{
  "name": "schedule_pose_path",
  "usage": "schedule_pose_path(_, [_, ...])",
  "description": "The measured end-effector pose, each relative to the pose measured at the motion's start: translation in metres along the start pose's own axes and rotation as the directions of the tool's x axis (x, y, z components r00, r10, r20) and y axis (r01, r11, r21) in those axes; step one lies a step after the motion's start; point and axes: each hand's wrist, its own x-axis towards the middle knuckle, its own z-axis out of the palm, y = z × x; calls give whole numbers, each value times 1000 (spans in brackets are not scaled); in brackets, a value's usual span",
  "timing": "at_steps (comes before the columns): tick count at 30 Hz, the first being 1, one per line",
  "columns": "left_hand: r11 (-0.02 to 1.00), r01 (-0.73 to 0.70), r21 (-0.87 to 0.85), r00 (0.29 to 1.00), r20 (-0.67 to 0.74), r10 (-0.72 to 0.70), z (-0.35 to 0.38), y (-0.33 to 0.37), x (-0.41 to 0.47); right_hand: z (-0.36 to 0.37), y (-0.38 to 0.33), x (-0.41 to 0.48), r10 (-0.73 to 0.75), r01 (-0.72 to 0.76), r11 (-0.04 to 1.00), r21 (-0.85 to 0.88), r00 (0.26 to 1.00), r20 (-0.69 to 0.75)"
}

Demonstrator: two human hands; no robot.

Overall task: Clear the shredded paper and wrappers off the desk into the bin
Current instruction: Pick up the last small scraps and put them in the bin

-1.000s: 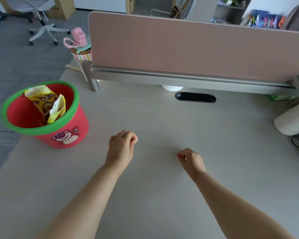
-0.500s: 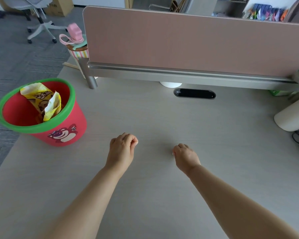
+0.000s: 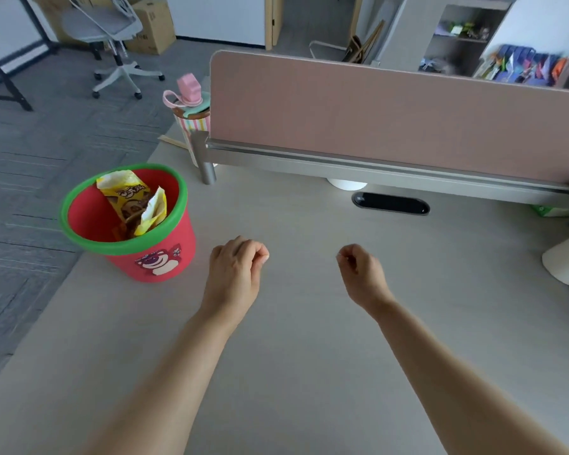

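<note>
Single head view, looking forward-down, close over desk [image 3: 309, 356].

Left hand [image 3: 235, 269] and right hand [image 3: 362, 272], both loosely fisted, forearms outstretched.

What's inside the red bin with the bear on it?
Inside the red bin, a yellow snack wrapper stands up with a paler wrapper beside it. They cover the bottom, so any shredded paper there can't be seen.
</note>
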Motion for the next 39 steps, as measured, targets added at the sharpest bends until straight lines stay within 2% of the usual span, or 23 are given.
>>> schedule_pose_path(2, [999,-18,34,995,-96,21,-29,-6,12,4,-53,11,-172,172,983,55,985,-15])
schedule_pose_path(4, [997,20,78,977,-212,-3,-62,-21,21,16,-109,20,-372,372,922,106,928,-15])
schedule_pose_path(7, [970,191,153,931,-341,-129,-107,-53,37,47,-182,34,-596,592,796,125,803,-7])
schedule_pose_path(9, [933,306,186,900,-377,-220,-130,-73,48,73,-215,48,-641,636,765,104,767,30])
schedule_pose_path(11, [895,403,194,874,-373,-313,-146,-91,57,98,-235,61,-638,632,770,95,768,61])
schedule_pose_path(13, [870,447,209,876,-297,-379,-155,-109,63,120,-245,73,-632,627,775,81,766,117])
schedule_pose_path(15, [841,482,246,876,-108,-470,-159,-125,64,137,-248,83,-578,601,799,-8,772,265])
schedule_pose_path(16, [822,511,252,849,2,-528,-160,-129,63,143,-249,86,-525,578,814,-62,776,351])
schedule_pose_path(17, [805,530,268,819,83,-567,-163,-133,61,149,-249,89,-473,557,824,-104,776,417])
schedule_pose_path(18, [807,518,283,819,110,-564,-165,-136,60,153,-249,91,-437,543,830,-127,776,454])
schedule_pose_path(20, [836,463,294,859,81,-505,-170,-140,57,156,-249,94,-421,532,835,-138,780,463])
schedule_pose_path(22, [842,470,267,867,42,-497,-173,-139,54,157,-250,96,-423,536,829,-158,787,448])
schedule_pose_path(25, [829,445,339,881,3,-473,-171,-134,50,154,-251,97,-420,545,816,-194,789,449])
schedule_pose_path(28, [872,323,368,939,-12,-343,-164,-131,46,151,-244,94,-485,574,813,-103,763,427])
schedule_pose_path(30, [898,274,344,959,-25,-283,-159,-129,43,146,-232,91,-551,595,804,-24,759,348])
schedule_pose_path(32, [916,249,314,968,-72,-239,-153,-124,38,140,-214,87,-568,579,815,7,796,208])
schedule_pose_path(34, [929,224,295,972,-134,-192,-143,-114,31,135,-184,84,-492,496,869,2,862,117])
schedule_pose_path(35, [932,212,295,972,-160,-171,-136,-108,26,133,-166,81,-431,435,900,-13,894,119])
schedule_pose_path(37, [920,222,324,966,-203,-161,-123,-101,13,133,-129,75,-297,321,943,-84,929,221])
schedule_pose_path(39, [894,269,358,953,-235,-192,-112,-99,0,138,-94,66,-165,244,954,-173,913,374])
